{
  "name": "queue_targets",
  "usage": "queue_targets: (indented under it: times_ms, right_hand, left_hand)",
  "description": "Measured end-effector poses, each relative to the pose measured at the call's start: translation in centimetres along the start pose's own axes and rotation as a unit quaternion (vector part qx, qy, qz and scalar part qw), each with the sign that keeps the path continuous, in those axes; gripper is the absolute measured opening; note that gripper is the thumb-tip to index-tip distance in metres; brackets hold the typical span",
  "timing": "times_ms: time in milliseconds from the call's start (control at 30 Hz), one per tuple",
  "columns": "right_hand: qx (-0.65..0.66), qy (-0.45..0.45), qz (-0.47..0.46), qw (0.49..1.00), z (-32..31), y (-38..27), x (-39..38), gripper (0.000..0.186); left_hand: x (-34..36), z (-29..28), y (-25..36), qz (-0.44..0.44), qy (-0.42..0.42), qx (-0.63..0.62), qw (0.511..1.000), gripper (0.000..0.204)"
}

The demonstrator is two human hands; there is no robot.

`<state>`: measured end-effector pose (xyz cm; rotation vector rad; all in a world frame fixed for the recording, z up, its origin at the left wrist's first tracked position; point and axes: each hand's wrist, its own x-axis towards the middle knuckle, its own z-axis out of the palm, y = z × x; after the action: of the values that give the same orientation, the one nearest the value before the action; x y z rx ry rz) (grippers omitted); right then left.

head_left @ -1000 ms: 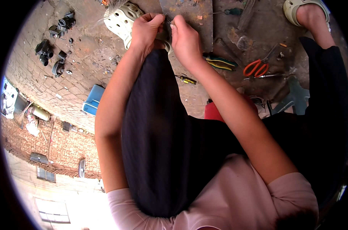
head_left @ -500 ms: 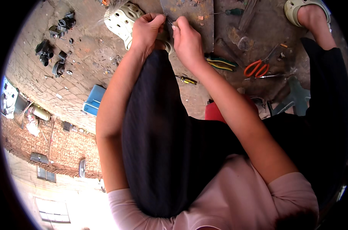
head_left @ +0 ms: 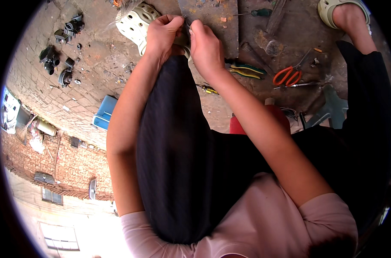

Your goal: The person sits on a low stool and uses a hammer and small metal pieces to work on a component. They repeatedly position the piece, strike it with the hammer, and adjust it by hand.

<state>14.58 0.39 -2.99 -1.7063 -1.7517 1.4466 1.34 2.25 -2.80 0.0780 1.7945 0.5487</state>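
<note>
Hands meet above the raised knee: the left hand (head_left: 163, 32) and right hand (head_left: 205, 43) both pinch a small item (head_left: 186, 30) between curled fingers, just in front of a rusty metal plate (head_left: 212, 21) on the ground. Steady, short movements with wrists braced on the knee seem wise. The item itself is almost wholly hidden, its kind unclear.
</note>
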Motion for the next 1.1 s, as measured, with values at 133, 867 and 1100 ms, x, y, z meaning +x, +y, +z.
queue_targets:
  times_ms: [133, 867, 1100]
  right_hand:
    - [-0.009, 0.001, 0.0, 1.0, 0.1, -0.1, -0.2, 0.011]
    - [0.137, 0.033, 0.049, 0.989, -0.7, -1.1, 1.1, 0.013]
    - [0.155, 0.023, 0.041, 0.987, -0.6, -1.5, 1.1, 0.013]
  left_hand:
    - [0.5, -0.3, -0.4, 0.006, -0.006, 0.01, 1.0, 0.02]
    - [-0.4, 0.4, 0.2, 0.106, 0.015, -0.012, 0.994, 0.019]
    - [0.3, 0.3, -0.1, 0.113, 0.005, -0.017, 0.993, 0.018]
